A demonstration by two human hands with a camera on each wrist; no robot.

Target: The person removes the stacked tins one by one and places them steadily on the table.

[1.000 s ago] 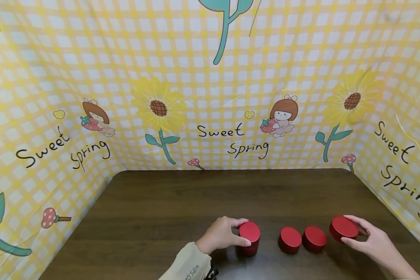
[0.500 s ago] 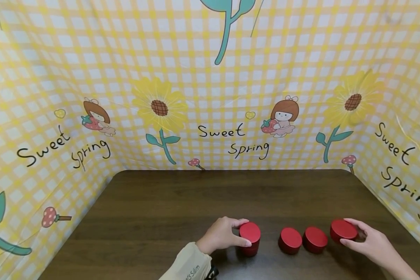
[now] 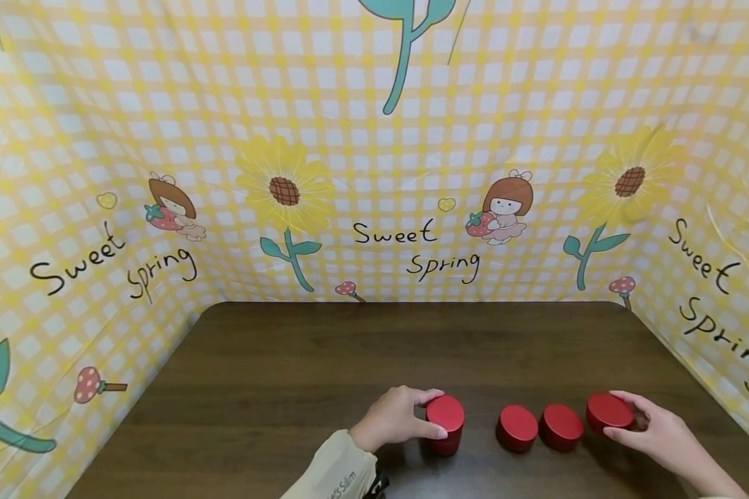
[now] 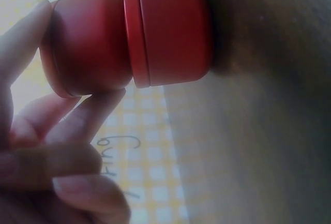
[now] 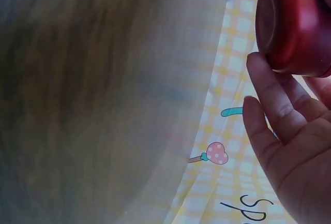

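My left hand (image 3: 394, 419) pinches a red round tin (image 3: 446, 414) between thumb and fingers. This tin sits on top of another red tin (image 4: 176, 32), as the left wrist view shows from the side. On the right, my right hand (image 3: 666, 431) holds a third red tin (image 3: 609, 411) by its side, lid up. In the right wrist view the bottom of that held tin (image 5: 295, 27) shows, raised off the table. Between the hands stand two more red tins, one on the left (image 3: 517, 426) and one on the right (image 3: 562, 425), close side by side.
The dark wooden table (image 3: 324, 353) stretches back to a yellow checked cloth (image 3: 374, 173) with printed flowers and lettering. The cloth also rises along the table's left and right sides.
My right hand has brought its tin slightly lower and a little to the left, toward the two standing tins. The left hand keeps its grip on the stacked tin, unmoved.
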